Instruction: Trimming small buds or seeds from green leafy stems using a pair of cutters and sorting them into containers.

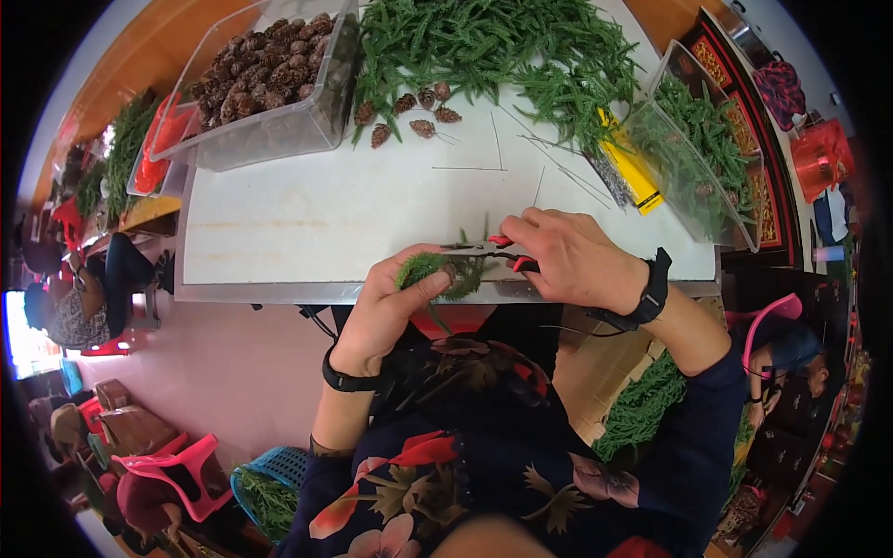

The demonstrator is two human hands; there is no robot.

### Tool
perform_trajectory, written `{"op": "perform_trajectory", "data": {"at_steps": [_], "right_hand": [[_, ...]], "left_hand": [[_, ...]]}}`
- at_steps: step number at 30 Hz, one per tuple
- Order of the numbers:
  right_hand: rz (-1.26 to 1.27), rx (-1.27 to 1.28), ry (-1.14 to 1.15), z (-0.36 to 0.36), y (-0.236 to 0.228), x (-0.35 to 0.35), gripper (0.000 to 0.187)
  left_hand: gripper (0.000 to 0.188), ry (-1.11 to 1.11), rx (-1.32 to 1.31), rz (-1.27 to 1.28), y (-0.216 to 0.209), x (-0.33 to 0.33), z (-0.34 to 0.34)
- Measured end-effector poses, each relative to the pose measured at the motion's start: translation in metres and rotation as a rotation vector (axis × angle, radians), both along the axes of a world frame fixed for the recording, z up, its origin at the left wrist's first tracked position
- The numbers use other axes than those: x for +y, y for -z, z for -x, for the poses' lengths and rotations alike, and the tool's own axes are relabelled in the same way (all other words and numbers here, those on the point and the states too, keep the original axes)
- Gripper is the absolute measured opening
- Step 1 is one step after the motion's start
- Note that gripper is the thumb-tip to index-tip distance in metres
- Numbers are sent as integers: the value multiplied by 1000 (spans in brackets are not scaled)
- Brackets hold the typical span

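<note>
Near the front edge of the white table (279,206), my left hand (395,296) is closed on a bunch of green artificial pine sprigs (423,270), thumb pressed across it. My right hand (572,260) grips pliers (502,253) with red and black handles. The jaws point left and lie against the sprigs beside my left fingers. Whether the jaws have hold of a wire or stem is too small to tell. Several thin wires (498,141) lie on the tabletop beyond my hands, and several loose pine cones (421,128) sit farther back.
A clear plastic bin of pine cones (265,74) stands at the back left. Green sprigs (484,46) are heaped along the back. A yellow box (633,172) and a clear bin of greenery (698,130) are at the right. Below right is an open cardboard box (595,372) with greenery.
</note>
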State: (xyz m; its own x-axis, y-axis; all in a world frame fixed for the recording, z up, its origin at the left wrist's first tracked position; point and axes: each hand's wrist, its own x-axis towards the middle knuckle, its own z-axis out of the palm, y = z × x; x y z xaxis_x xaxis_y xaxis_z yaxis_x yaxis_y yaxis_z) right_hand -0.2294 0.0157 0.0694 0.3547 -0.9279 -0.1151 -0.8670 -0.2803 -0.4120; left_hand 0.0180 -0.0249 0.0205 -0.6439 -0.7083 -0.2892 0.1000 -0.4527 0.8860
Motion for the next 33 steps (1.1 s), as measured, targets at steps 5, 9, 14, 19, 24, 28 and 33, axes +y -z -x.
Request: {"op": "perform_trajectory", "data": {"at_steps": [5,9,14,19,24,28,33], "right_hand": [[-133,-76,-10,-5,-1,2,26],[-292,-59,84,-13,-7,5,21],[-384,-265,155,-6,-4,3,26],[-383,-347,195,-6,0,6,30],[-195,-321,131,-9,11,9,27],[-323,-203,153,-14,-1,6,25],[-298,-197,136,-13,3,9,23]], "left_hand": [[26,41,78,-109,10,-4,-8],[29,8,70,-70,8,0,-2],[30,-127,-57,133,9,11,11],[29,-201,-131,398,14,11,12],[28,-222,-145,399,7,14,13],[29,-117,-97,171,7,11,6],[30,-111,-59,28,4,11,2]]}}
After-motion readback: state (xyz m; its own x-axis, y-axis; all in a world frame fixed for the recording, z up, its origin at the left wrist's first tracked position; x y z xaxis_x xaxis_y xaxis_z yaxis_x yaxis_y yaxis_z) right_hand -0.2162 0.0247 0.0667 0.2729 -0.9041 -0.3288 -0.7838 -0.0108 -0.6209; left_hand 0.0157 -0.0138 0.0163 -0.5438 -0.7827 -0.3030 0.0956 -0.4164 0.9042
